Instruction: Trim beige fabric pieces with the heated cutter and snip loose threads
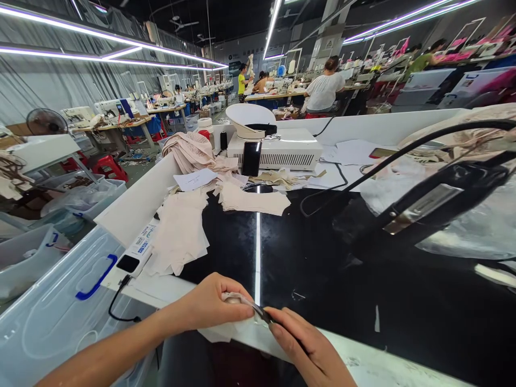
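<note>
My left hand (209, 303) is closed in a pinch on a small pale fabric piece (236, 297) at the near edge of the black worktop (322, 279). My right hand (310, 349) grips a thin dark metal tool (260, 312), perhaps small snips, whose tip touches that fabric. More pale cloth (226, 333) lies under both hands at the table edge.
Stacks of beige cut fabric pieces (179, 231) lie at the left, more (253, 201) in the middle. A white machine (278, 148) stands at the back, a black lamp arm (435, 199) at the right. Clear plastic bins (60, 312) sit left of the table. People work at far tables.
</note>
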`<state>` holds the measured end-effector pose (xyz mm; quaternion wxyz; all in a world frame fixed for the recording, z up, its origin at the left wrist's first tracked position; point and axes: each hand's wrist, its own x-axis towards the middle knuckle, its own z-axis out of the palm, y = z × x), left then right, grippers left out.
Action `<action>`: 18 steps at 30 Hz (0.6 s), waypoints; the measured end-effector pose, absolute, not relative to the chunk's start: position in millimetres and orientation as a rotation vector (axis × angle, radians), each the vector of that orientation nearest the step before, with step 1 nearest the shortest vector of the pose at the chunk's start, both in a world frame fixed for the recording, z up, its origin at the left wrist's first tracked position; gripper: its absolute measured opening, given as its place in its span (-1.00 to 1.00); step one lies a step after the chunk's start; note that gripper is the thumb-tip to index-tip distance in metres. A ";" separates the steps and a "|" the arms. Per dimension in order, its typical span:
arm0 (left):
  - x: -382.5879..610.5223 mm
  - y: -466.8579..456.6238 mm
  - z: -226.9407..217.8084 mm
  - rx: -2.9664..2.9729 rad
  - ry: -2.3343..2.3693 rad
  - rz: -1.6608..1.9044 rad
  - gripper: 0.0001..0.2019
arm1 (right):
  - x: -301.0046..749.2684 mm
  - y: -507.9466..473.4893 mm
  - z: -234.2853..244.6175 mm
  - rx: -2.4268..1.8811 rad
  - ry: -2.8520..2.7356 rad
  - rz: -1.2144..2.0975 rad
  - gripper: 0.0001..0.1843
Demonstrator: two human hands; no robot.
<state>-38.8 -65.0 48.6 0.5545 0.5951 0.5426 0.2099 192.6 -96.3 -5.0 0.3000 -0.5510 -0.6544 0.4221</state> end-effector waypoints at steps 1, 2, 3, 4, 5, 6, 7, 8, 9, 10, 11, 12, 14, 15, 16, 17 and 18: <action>-38.6 -65.4 48.5 1.418 1.288 0.495 -0.73 | 192.5 -96.0 -4.6 -1.457 -1.739 1.130 -0.30; -38.4 -65.8 48.0 1.434 1.292 0.494 -0.74 | 192.6 -95.7 -4.1 -1.450 -1.741 1.145 -0.31; -38.4 -66.3 47.2 1.450 1.296 0.493 -0.75 | 193.0 -95.4 -3.7 -1.444 -1.744 1.155 -0.32; -38.3 -66.7 46.3 1.464 1.297 0.492 -0.76 | 193.3 -95.2 -3.3 -1.439 -1.753 1.142 -0.34; -38.2 -67.1 45.4 1.474 1.296 0.491 -0.77 | 193.6 -95.2 -3.1 -1.435 -1.762 1.122 -0.36; -38.0 -67.4 44.5 1.479 1.293 0.491 -0.77 | 193.9 -95.3 -3.1 -1.432 -1.771 1.101 -0.38; -37.8 -67.7 43.8 1.480 1.292 0.492 -0.77 | 194.0 -95.6 -3.2 -1.430 -1.781 1.084 -0.40; -37.6 -67.9 43.3 1.477 1.292 0.492 -0.77 | 194.0 -95.9 -3.4 -1.431 -1.792 1.071 -0.42; -37.3 -68.1 42.9 1.473 1.294 0.490 -0.77 | 194.0 -96.2 -3.7 -1.432 -1.803 1.060 -0.43; -37.1 -68.3 42.7 1.467 1.297 0.490 -0.77 | 194.0 -96.5 -4.1 -1.432 -1.816 1.050 -0.44; -36.9 -68.4 42.6 1.460 1.300 0.488 -0.77 | 193.9 -96.6 -4.5 -1.430 -1.828 1.042 -0.44; -36.7 -68.5 42.6 1.452 1.301 0.488 -0.78 | 194.0 -96.5 -4.9 -1.425 -1.840 1.037 -0.44; -36.4 -68.8 42.7 1.442 1.295 0.495 -0.79 | 194.2 -96.0 -5.6 -1.408 -1.860 1.030 -0.44; -36.4 -69.0 42.8 1.440 1.290 0.500 -0.79 | 194.3 -95.6 -5.9 -1.399 -1.868 1.026 -0.43; -36.4 -69.2 42.8 1.440 1.283 0.504 -0.80 | 194.4 -95.2 -6.2 -1.391 -1.874 1.022 -0.43; -36.4 -69.3 42.9 1.442 1.278 0.505 -0.80 | 194.6 -94.8 -6.6 -1.382 -1.881 1.019 -0.42; -36.5 -69.5 42.8 1.444 1.275 0.505 -0.80 | 194.6 -94.5 -7.1 -1.373 -1.889 1.020 -0.41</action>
